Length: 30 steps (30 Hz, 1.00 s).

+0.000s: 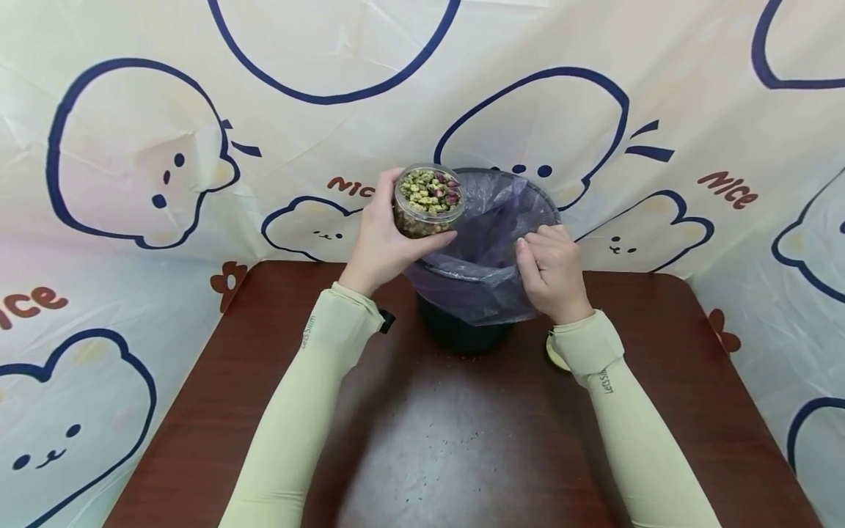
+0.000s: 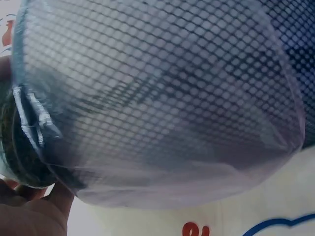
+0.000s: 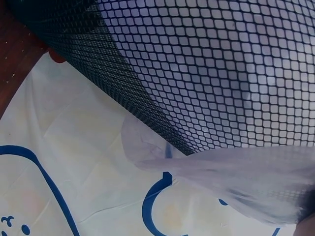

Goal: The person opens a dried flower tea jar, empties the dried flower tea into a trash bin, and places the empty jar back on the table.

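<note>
My left hand (image 1: 383, 238) grips a clear round jar (image 1: 428, 201) filled with small green and pink dried buds, held at the left rim of a dark mesh bin (image 1: 462, 334). A thin purple plastic bag (image 1: 491, 249) lines the bin and folds over its rim. My right hand (image 1: 553, 270) pinches the bag's edge at the bin's right rim. The left wrist view is filled by the mesh wall under the bag film (image 2: 162, 108), with part of my left hand (image 2: 34, 214) at the bottom left. The right wrist view shows the mesh wall (image 3: 206, 69) and the bag's hanging edge (image 3: 231, 172).
The bin stands at the back middle of a dark brown table (image 1: 462, 440). A small pale round object (image 1: 556, 356) lies on the table beside my right wrist. A cartoon-printed cloth (image 1: 165, 183) hangs behind and at both sides. Fine crumbs dot the tabletop.
</note>
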{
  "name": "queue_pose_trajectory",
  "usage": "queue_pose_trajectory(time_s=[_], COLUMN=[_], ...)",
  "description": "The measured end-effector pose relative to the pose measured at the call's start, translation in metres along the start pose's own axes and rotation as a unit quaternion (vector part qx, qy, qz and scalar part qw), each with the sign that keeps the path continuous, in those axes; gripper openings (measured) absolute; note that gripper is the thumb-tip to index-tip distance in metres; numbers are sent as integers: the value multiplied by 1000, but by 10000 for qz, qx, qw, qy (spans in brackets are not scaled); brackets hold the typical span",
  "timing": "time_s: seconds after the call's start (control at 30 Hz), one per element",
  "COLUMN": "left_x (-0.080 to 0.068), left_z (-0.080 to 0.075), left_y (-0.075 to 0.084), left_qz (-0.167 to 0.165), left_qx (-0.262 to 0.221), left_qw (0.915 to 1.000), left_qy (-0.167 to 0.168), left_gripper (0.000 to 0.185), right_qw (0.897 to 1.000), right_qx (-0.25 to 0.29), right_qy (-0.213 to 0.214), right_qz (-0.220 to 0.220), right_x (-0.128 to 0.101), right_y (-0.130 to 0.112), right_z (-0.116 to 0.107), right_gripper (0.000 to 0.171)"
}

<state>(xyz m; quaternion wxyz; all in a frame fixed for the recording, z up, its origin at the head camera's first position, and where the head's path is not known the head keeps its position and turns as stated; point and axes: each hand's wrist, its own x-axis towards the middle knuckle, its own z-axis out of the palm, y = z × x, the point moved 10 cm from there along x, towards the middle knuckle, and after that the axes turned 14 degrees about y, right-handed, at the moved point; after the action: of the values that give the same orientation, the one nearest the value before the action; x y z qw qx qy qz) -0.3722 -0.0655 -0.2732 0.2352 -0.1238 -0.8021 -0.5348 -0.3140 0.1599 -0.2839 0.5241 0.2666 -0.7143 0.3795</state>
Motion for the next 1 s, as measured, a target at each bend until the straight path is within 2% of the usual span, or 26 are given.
queue_pose_trajectory(time_s=[0.23, 0.33, 0.53, 0.63, 0.8, 1.0], left_x=[4, 4, 4, 4, 3, 4], left_z=[13, 20, 26, 29, 32, 32], left_y=[5, 3, -3, -6, -8, -9], left_qz=[180, 262, 218, 169, 301, 447], left_qx=[292, 589, 1034, 1302, 1753, 1975], left_qw=[9993, 9977, 9940, 9906, 9825, 9773], left_qy=[-135, -218, -273, -389, -556, -629], left_gripper=[96, 97, 98, 97, 97, 97], right_qw=[9998, 9996, 9992, 9991, 9988, 9984], right_qx=[-143, -188, -227, -226, -182, -133], right_qy=[130, 196, 276, 316, 430, 520], right_qz=[30, 88, 159, 180, 172, 162], right_x=[2, 1, -2, -3, -3, -2], right_y=[-2, -1, 0, 1, 0, -1], right_z=[2, 1, 0, -1, -3, -1], right_gripper=[47, 45, 47, 46, 45, 47])
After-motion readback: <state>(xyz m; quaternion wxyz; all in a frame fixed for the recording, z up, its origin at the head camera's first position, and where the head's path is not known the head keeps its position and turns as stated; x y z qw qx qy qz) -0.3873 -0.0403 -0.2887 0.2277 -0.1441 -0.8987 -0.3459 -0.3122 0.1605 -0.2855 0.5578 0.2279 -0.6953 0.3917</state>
